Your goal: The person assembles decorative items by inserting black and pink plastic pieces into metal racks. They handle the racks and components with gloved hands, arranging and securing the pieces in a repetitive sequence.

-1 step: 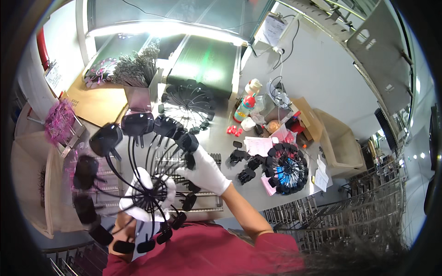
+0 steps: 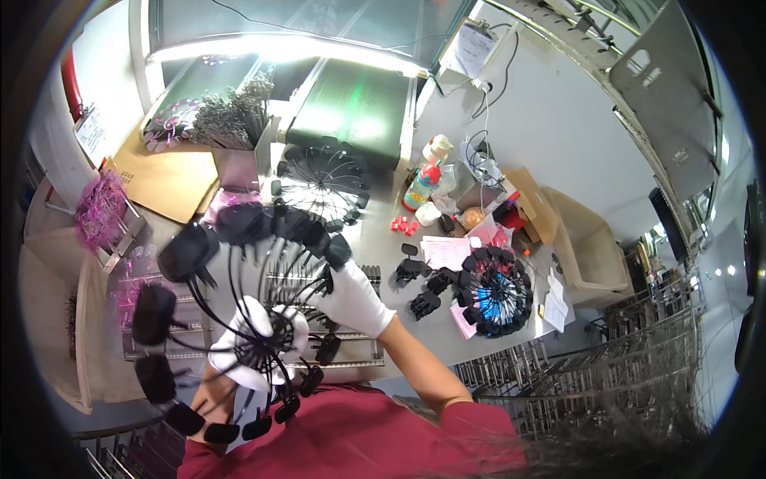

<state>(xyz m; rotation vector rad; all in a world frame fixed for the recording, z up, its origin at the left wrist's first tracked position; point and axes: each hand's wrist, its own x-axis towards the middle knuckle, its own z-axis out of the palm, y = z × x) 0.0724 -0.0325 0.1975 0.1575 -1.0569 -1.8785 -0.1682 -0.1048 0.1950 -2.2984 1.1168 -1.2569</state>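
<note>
Grey worktable, pale wall, bright strip light, wire racks, perhaps shelving.

Black wire wheel, spokes ending in flat black pads, held up tilted above the table, hub at centre.

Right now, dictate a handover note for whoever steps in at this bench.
Left hand, white-gloved, grips the hub of a black wire-spoked wheel with paddle tips. Right hand, gloved, pinches one rim paddle. A second wheel lies flat on the grey table; a third, with blue centre, sits right, loose black clips beside it. Finished count cannot be told.
</note>
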